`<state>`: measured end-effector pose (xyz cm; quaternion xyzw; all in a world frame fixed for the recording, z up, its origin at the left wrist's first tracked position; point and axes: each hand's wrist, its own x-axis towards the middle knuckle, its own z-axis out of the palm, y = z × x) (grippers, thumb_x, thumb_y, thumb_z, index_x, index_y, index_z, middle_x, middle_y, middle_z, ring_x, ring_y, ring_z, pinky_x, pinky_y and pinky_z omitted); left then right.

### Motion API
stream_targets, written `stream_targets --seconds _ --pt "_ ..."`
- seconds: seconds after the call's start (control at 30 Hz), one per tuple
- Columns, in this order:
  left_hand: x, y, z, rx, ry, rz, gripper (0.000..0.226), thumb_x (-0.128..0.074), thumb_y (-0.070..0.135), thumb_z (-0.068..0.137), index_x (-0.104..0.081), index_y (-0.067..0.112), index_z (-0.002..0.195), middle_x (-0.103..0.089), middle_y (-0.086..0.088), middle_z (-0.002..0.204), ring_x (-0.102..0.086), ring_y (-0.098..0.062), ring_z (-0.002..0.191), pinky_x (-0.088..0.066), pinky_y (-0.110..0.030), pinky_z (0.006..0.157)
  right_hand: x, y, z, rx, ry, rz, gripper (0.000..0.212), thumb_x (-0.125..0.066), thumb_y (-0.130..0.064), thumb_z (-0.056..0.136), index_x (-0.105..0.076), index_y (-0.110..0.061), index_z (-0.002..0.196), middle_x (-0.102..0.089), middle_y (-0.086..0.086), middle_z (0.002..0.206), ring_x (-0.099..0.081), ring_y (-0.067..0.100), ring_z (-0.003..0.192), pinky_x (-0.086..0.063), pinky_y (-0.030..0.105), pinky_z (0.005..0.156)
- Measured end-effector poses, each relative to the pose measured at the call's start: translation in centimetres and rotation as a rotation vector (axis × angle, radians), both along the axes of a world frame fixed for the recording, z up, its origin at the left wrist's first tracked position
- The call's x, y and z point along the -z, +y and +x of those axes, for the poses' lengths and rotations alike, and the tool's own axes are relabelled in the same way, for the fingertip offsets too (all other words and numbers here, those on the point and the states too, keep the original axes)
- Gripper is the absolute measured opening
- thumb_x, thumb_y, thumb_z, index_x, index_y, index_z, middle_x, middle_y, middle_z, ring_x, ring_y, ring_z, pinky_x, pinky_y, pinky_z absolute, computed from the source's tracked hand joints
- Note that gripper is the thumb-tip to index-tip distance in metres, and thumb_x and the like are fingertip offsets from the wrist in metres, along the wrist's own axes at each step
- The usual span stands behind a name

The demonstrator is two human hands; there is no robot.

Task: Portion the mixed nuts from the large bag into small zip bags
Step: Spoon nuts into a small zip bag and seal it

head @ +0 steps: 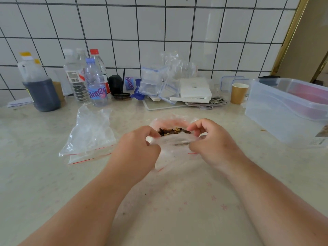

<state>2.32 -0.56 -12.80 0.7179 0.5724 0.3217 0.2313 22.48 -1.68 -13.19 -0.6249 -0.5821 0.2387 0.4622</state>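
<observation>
Both grips, left hand (140, 146) and right hand (211, 139), pinch open a zip bag (174, 139) holding mixed nuts (173, 131).

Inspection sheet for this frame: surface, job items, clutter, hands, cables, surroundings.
Surface: pale speckled countertop, a few dark crumbs.
Job's things: bag of mixed nuts held open at its mouth; empty zip bags lie flat to its left.
Clutter: bottles, dark liquid jug, small clear boxes, paper cup, large clear tub.
Hands: left hand and right hand each pinch the bag rim.
Cables: nothing seen.
Surroundings: white tiled wall.
</observation>
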Motion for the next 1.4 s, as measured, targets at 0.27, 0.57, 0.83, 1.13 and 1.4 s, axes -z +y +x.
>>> stream_targets --seconds 0.27,0.57,0.83,1.13,1.4 --pt "0.4 0.2 -0.4 0.089 0.084 -0.223 0.037 -0.057 0.052 0.07 -0.065 0.016 0.077 -0.062 0.01 0.055 -0.055 -0.015 0.049 -0.046 -0.03 0.058 0.8 -0.3 -1.2 -0.163 0.121 -0.126 0.038 -0.063 -0.019 0.061 -0.064 -0.041 0.092 -0.067 -0.006 0.09 -0.058 0.009 0.052 -0.049 0.025 0.053" --pt "0.8 0.5 -0.4 0.108 0.045 -0.167 0.009 -0.061 0.031 0.088 -0.066 0.028 0.081 -0.074 0.006 0.06 -0.062 -0.008 0.045 -0.06 -0.039 0.061 0.9 -0.3 -1.1 -0.137 -0.025 -0.105 0.034 -0.07 -0.03 0.066 -0.062 -0.043 0.096 -0.063 -0.013 0.097 -0.063 0.009 0.063 -0.055 0.028 0.06" --pt "1.0 0.5 0.0 0.095 0.098 -0.262 0.021 -0.048 0.016 0.082 -0.066 0.024 0.09 -0.064 -0.001 0.044 -0.054 -0.011 0.036 -0.037 -0.018 0.041 0.6 -0.7 -1.3 -0.213 -0.068 -0.146 0.052 -0.069 -0.012 0.07 -0.056 -0.042 0.111 -0.061 -0.01 0.099 -0.066 0.007 0.052 -0.048 0.015 0.048" --pt "0.7 1.4 -1.8 0.044 0.05 -0.16 0.031 -0.069 0.063 0.068 -0.065 0.034 0.078 -0.067 0.01 0.075 -0.062 -0.007 0.066 -0.043 -0.028 0.058 0.7 -1.0 -0.9 -0.243 -0.176 -0.106 0.051 -0.07 -0.016 0.073 -0.057 -0.046 0.111 -0.061 -0.015 0.098 -0.06 -0.006 0.063 -0.048 0.016 0.053" --pt "0.7 1.1 -1.5 0.131 0.043 -0.123 0.023 -0.075 0.048 0.084 -0.069 0.027 0.076 -0.07 0.013 0.063 -0.057 0.003 0.048 -0.043 -0.021 0.054 0.6 -0.8 -0.6 -0.217 -0.127 -0.113 0.026 -0.078 -0.03 0.079 -0.064 -0.039 0.099 -0.073 -0.008 0.085 -0.07 0.01 0.072 -0.057 0.029 0.069"
